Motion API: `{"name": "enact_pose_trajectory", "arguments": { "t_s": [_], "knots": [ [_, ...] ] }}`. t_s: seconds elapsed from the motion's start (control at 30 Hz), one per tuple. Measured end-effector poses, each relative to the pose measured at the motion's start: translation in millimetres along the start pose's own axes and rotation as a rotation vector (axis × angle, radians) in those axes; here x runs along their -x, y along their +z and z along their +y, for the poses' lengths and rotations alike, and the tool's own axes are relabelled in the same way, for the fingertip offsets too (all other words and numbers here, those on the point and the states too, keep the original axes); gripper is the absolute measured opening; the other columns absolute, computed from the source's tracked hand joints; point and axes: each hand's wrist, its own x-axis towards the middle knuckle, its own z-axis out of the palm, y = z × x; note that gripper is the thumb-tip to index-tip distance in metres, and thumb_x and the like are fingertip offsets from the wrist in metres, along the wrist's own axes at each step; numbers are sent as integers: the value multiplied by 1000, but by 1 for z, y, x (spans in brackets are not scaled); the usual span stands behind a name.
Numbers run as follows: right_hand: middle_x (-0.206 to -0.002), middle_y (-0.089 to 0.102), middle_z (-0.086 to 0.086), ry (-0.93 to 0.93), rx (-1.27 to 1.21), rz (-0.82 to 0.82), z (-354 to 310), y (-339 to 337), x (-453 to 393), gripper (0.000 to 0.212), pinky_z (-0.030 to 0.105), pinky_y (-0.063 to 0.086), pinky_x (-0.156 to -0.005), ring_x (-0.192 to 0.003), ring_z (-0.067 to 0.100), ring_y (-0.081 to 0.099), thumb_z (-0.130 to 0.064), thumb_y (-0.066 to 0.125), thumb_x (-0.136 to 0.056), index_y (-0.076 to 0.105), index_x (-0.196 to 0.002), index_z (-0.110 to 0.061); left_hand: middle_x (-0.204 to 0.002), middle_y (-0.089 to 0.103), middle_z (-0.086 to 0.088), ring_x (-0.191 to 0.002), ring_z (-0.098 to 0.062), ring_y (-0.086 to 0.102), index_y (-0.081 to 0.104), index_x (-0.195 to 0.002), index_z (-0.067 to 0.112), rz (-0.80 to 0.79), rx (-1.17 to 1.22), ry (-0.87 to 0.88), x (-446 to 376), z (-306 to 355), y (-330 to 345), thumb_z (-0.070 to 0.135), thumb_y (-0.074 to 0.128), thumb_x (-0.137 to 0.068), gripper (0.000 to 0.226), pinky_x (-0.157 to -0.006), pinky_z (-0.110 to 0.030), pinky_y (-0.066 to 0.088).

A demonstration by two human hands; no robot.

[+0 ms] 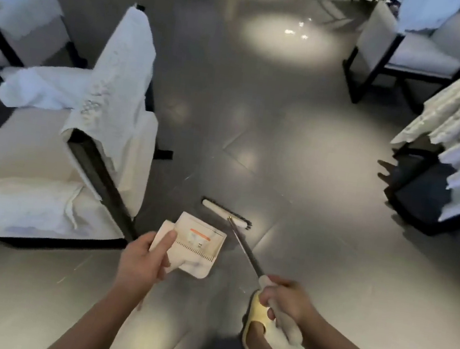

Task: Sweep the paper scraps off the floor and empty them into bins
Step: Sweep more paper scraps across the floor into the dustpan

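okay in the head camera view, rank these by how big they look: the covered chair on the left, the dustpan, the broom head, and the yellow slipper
Largest to smallest, as they look:
1. Covered chair, by far.
2. Dustpan.
3 and 4. Broom head and yellow slipper: too close to rank; the slipper is nearer the camera and partly hidden by the right hand.

Both arms reach forward, left hand (143, 259) and right hand (284, 299) each curled in a closed grip.

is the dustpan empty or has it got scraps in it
Not empty: a few small pale scraps lie inside the dustpan near its comb teeth, beside an orange strip. The left hand holds it.
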Motion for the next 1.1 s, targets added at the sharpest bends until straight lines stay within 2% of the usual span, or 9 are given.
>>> {"name": "enact_pose_trajectory", "arguments": {
  "t_s": [0.1, 0.2, 0.3, 0.5, 0.6, 0.67, 0.73, 0.97, 1.1],
  "knots": [
    [-63, 57, 14, -37, -103, 80, -12, -28, -12, 31, 20, 36, -38, -42, 22, 46, 16, 57, -73, 64, -64, -13, -54, 59, -10, -45, -18, 53, 61, -71, 2, 22, 39, -8, -30, 21, 42, 40, 64, -94, 45, -51, -32, 46],
    [-54, 53, 12, -37, -196, 144, -34, -66, -39, 23, 19, 33, -36, -40, 21, 44, 15, 56, -73, 69, -72, -3, -51, 57, -7, -50, -22, 54, 62, -69, 1, 33, 61, 7, -57, 45, 86, 41, 63, -94, 47, -58, -38, 44],
    [-57, 50, 13, -8, -253, 210, -65, -112, -72, 20, 17, 32, -35, -40, 21, 43, 13, 56, -72, 67, -86, 5, -54, 55, -10, -50, -23, 50, 59, -71, -3, 48, 126, -2, -86, 74, 127, 39, 64, -94, 48, -52, -31, 40],
    [-51, 50, 12, -20, -280, 281, -123, -188, -124, 14, 18, 34, -36, -36, 19, 45, 10, 57, -72, 63, -69, -3, -58, 57, -14, -46, -22, 47, 62, -73, -2, 60, 244, -2, -148, 138, 200, 37, 66, -93, 44, -45, -26, 38],
    [-52, 50, 15, 13, -322, 339, -155, -205, -147, 12, 19, 33, -36, -38, 21, 43, 7, 57, -70, 64, -64, 0, -56, 53, -10, -46, -20, 42, 61, -70, 2, 15, 314, -47, -183, 162, 222, 37, 69, -91, 42, -48, -28, 35],
    [-51, 49, 16, 52, -362, 369, -180, -208, -164, 5, 18, 32, -36, -38, 21, 41, 0, 62, -59, 65, -61, -2, -56, 55, -10, -46, -20, 44, 63, -66, 7, -17, 290, -43, -216, 178, 233, 38, 70, -90, 39, -50, -29, 36],
    [-50, 50, 17, 66, -392, 386, -205, -209, -184, 9, 18, 33, -36, -38, 20, 41, -9, 61, -45, 64, -52, -5, -55, 58, -11, -46, -23, 49, 64, -65, 7, -61, 223, 3, -255, 198, 241, 38, 69, -91, 41, -50, -32, 40],
    [-51, 51, 17, 116, -485, 363, -287, -194, -237, 9, 19, 35, -35, -35, 20, 42, -8, 65, -58, 64, -55, 1, -60, 62, -18, -45, -20, 52, 64, -70, 0, -302, 35, 159, -384, 274, 251, 34, 65, -94, 42, -45, -28, 39],
    [-60, 50, 18, 110, -606, 379, -323, -192, -258, 4, 20, 34, -33, -38, 20, 41, -5, 64, -63, 66, -64, -2, -55, 56, -8, -42, -18, 50, 62, -67, 2, -415, -23, 223, -443, 310, 264, 27, 65, -95, 37, -37, -23, 37]
  ]
}}
